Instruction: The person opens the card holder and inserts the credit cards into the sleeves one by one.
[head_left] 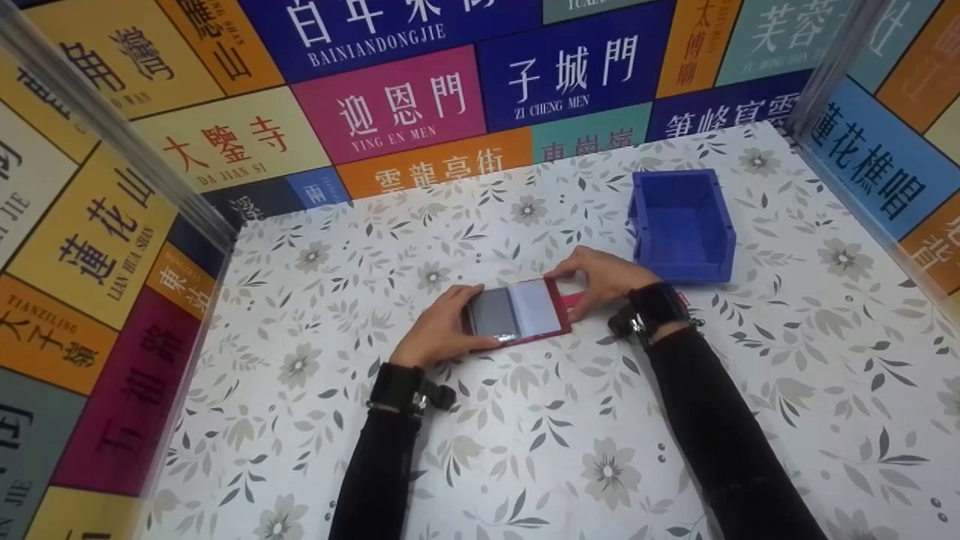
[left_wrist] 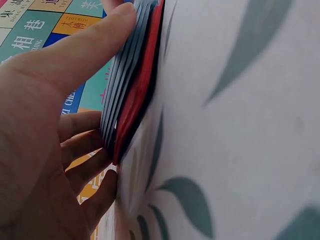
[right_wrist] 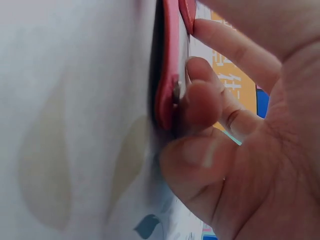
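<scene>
An open red card holder (head_left: 562, 306) lies on the patterned table, with clear sleeves (head_left: 495, 313) stacked on its left half and a pale panel on its right. My left hand (head_left: 436, 327) grips the left half, thumb along the near edge and fingers at the far edge. In the left wrist view the stacked sleeves (left_wrist: 125, 75) fan slightly above the red cover (left_wrist: 140, 87). A red strap (right_wrist: 170, 65) with a metal snap sticks out on the right. My right hand (head_left: 609, 279) holds the strap tip between thumb and fingers, another finger touching the cover's far right corner.
A blue plastic bin (head_left: 684, 229) stands on the table beyond my right hand. Colourful printed panels (head_left: 405, 105) with lettering wall off the back and sides. The white tabletop (head_left: 525, 450) has grey flowers and leaves.
</scene>
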